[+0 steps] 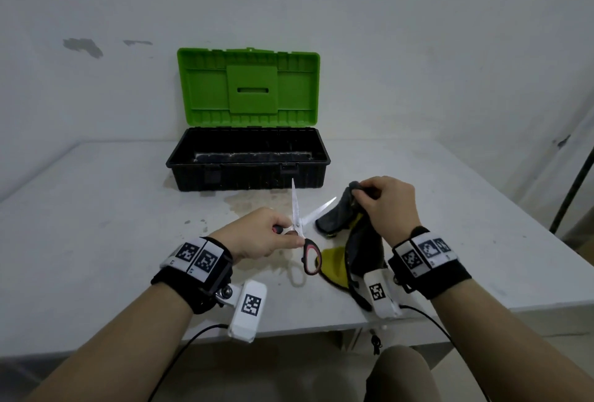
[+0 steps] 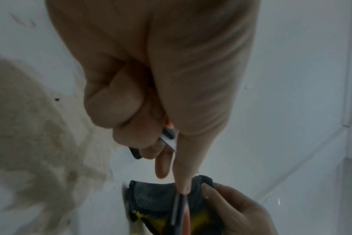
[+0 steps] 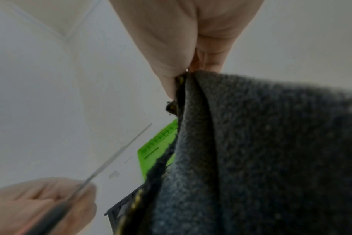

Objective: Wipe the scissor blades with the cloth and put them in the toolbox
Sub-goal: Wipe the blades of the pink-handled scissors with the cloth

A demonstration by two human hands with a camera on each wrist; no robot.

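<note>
My left hand [image 1: 270, 234] grips one red-and-black handle of the scissors [image 1: 300, 223], held above the table with the two blades spread apart, pointing away toward the toolbox. The other handle loop [image 1: 311, 257] hangs free toward me. My right hand [image 1: 384, 200] pinches the top of a grey and yellow cloth [image 1: 360, 241] and lifts it, its lower part draping to the table. The right blade tip lies just left of the cloth. In the right wrist view the cloth [image 3: 261, 151] hangs from my fingers and a blade [image 3: 119, 152] shows beside it. The toolbox [image 1: 247, 157], black with a green lid [image 1: 248, 86], stands open behind.
The white table [image 1: 96, 224] has a brownish stain [image 1: 250, 202] in front of the toolbox. Its near edge runs just under my wrists. A wall rises right behind the toolbox. A dark pole [image 1: 572, 186] stands off the table's right side.
</note>
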